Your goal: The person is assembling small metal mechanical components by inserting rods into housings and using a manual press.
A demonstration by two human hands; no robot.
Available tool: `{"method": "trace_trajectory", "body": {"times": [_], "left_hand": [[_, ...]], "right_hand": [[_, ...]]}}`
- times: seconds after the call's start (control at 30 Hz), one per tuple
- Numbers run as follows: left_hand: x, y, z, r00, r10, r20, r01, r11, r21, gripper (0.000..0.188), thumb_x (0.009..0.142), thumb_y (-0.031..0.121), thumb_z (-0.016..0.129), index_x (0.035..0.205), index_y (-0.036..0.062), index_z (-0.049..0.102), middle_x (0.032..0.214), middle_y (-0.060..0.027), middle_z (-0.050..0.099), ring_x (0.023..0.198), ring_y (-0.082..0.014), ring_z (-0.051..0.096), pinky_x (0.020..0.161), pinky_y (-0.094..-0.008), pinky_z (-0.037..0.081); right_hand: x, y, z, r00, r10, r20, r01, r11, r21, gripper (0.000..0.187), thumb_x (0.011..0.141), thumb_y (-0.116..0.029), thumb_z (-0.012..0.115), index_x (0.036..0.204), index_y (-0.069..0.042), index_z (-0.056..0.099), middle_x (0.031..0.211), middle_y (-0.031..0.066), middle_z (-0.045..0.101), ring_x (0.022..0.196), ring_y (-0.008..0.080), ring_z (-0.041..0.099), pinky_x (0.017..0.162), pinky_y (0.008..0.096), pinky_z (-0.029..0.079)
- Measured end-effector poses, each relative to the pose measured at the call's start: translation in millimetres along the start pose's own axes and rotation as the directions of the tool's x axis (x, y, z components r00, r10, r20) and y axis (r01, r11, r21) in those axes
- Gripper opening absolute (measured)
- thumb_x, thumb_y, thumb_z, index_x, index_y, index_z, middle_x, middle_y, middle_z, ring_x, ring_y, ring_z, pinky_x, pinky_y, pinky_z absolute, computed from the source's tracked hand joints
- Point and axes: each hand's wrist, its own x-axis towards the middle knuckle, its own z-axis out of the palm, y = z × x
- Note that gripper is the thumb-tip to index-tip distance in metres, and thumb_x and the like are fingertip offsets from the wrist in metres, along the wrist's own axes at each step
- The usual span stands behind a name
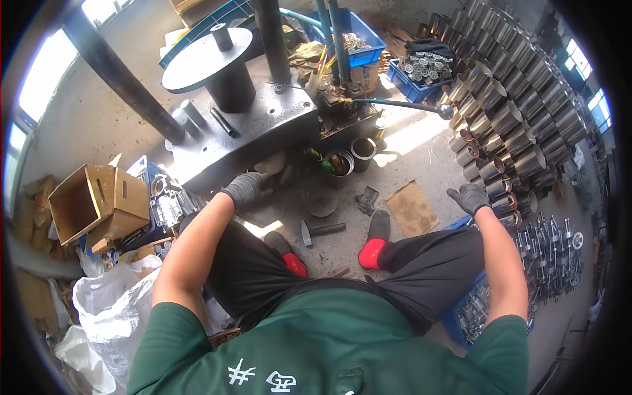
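My left hand [249,188], in a dark grey glove, is by the front of the black machine base [270,125], just below a pale rounded piece [270,163]. Its fingers look loosely stretched, and nothing shows in them. My right hand [470,198], gloved alike, is held out at the right with thumb and fingers apart. It is nearest to the shiny metal tubes [507,118] stacked in rows; whether it touches one I cannot tell. A round plate [209,59] with a short cylinder [222,37] on top stands on the machine.
Between my feet lies a hammer [322,232]. A cardboard sheet [413,207] is on the floor. A lever with a ball knob [445,112] juts rightward. Metal rod parts [550,250] stand at right. An open carton [99,203] and white sacks [112,303] are at left.
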Motion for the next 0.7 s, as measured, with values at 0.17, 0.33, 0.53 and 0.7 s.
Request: {"method": "trace_trajectory", "body": {"times": [0.17, 0.33, 0.53, 0.7], "left_hand": [[8, 27, -20, 0.992, 0.039, -0.124, -0.057, 0.987, -0.149, 0.033, 0.096, 0.027, 0.07, 0.123, 0.0069, 0.068, 0.117, -0.0201, 0.073, 0.111, -0.0383, 0.069, 0.095, -0.0461, 0.054], [37, 54, -35, 0.937, 0.254, -0.239, -0.297, 0.94, -0.166, 0.033, 0.097, 0.026, 0.069, 0.123, 0.0059, 0.068, 0.115, -0.0202, 0.072, 0.11, -0.0381, 0.069, 0.095, -0.0454, 0.054], [57, 60, -51, 0.932, 0.292, -0.213, -0.322, 0.939, -0.123, 0.032, 0.098, 0.028, 0.068, 0.123, 0.007, 0.069, 0.114, -0.0204, 0.072, 0.109, -0.041, 0.068, 0.095, -0.0462, 0.054], [61, 57, -59, 0.922, 0.286, -0.26, -0.333, 0.929, -0.16, 0.036, 0.095, 0.033, 0.071, 0.121, 0.0078, 0.069, 0.113, -0.0201, 0.071, 0.109, -0.0414, 0.067, 0.094, -0.0481, 0.054]], "right_hand": [[-3, -9, 5, 0.974, -0.023, 0.227, -0.097, 0.858, 0.505, 0.036, 0.089, -0.029, 0.066, 0.103, 0.003, 0.073, 0.095, 0.0235, 0.076, 0.099, 0.0376, 0.074, 0.09, 0.0458, 0.056], [9, 1, 16, 0.932, -0.361, 0.016, 0.346, 0.904, 0.25, 0.025, 0.087, -0.019, 0.067, 0.105, -0.004, 0.076, 0.092, 0.0177, 0.077, 0.094, 0.0333, 0.075, 0.088, 0.0426, 0.057], [33, -112, -25, 0.765, -0.556, 0.326, 0.616, 0.779, -0.117, 0.026, 0.088, -0.018, 0.066, 0.11, -0.016, 0.081, 0.103, 0.015, 0.078, 0.1, 0.0352, 0.074, 0.092, 0.0465, 0.056], [30, -286, 5, 0.581, -0.715, 0.389, 0.766, 0.642, 0.036, 0.042, 0.092, -0.029, 0.059, 0.132, -0.023, 0.071, 0.11, 0.0246, 0.074, 0.104, 0.0425, 0.07, 0.098, 0.0507, 0.053]]}}
